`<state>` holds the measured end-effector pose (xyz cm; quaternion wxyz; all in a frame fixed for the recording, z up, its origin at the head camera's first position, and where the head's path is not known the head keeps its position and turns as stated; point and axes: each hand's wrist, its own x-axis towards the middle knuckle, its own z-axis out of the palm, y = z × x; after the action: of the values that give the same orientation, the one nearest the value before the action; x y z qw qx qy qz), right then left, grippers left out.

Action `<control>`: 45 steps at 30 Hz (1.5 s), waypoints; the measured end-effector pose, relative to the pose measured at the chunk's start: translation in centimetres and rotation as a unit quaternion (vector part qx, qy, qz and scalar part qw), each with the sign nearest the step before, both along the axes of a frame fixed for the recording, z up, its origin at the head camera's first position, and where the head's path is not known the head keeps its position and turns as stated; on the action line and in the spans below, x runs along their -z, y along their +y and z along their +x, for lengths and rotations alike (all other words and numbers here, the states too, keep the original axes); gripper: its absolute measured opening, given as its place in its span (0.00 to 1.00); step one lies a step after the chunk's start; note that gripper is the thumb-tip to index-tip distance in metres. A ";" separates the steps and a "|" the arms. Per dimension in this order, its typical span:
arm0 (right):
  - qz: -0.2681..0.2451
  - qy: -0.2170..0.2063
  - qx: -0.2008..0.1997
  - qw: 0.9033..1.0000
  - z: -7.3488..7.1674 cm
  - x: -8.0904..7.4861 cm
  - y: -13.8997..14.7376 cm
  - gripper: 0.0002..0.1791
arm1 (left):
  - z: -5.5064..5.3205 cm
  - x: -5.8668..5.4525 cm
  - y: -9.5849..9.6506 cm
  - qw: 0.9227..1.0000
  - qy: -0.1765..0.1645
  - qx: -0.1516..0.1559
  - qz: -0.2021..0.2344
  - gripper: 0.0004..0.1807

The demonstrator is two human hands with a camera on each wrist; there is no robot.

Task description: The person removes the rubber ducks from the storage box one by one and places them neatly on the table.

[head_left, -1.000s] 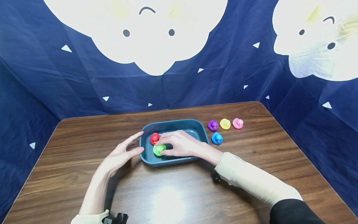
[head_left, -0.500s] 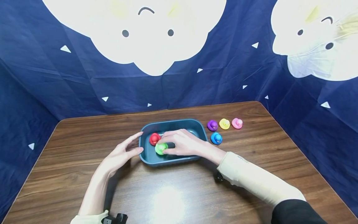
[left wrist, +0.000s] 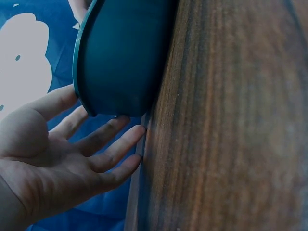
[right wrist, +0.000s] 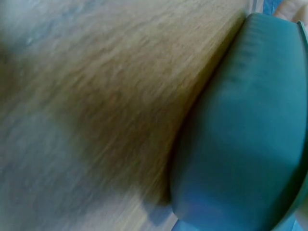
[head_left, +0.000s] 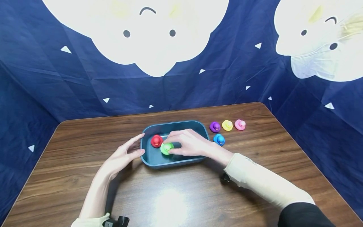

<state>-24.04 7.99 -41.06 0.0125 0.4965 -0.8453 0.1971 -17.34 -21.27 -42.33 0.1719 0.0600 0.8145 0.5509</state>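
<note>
Inside a dark teal tray (head_left: 151, 157), my right hand (head_left: 188, 142) pinches a green toy duck (head_left: 166, 149) between thumb and fingers. Whether the duck touches the tray floor cannot be told. Just left of it sits a red toy duck (head_left: 156, 141). My left hand (head_left: 122, 159) is at the tray's left end, thumb and index fingertip against the rim. In the left wrist view, its fingers (left wrist: 113, 149) are spread and nearly straight beside the tray wall (left wrist: 127, 62). The right wrist view has the tray's outer side (right wrist: 240, 134), and the duck is hidden there.
Right of the tray, a purple duck (head_left: 215, 127), a yellow duck (head_left: 227, 125) and a pink duck (head_left: 240, 125) stand in a row. A blue duck (head_left: 219, 139) sits nearer, close to the right forearm. Behind the wooden table (head_left: 93, 138) hangs a blue cloth (head_left: 127, 91).
My right hand has shifted right and slightly away from me with the green duck, widening its gap from the red one. The left hand has stayed at the tray's end.
</note>
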 end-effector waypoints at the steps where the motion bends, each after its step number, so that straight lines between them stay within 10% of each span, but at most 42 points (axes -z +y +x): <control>1: -0.001 -0.002 0.000 1.000 0.0 -0.1 0.1 0.18 | 0.0 0.0 0.0 1.000 0.000 0.000 0.000 0.39; 45: -0.048 0.014 0.028 0.998 -0.7 -1.9 4.5 0.17 | 0.0 0.2 0.0 1.000 -0.001 -0.003 0.007 0.39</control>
<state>-24.69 12.49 -39.13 0.0539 0.4742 -0.8481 0.2300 -17.33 -21.31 -42.52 0.1706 0.0576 0.8107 0.5571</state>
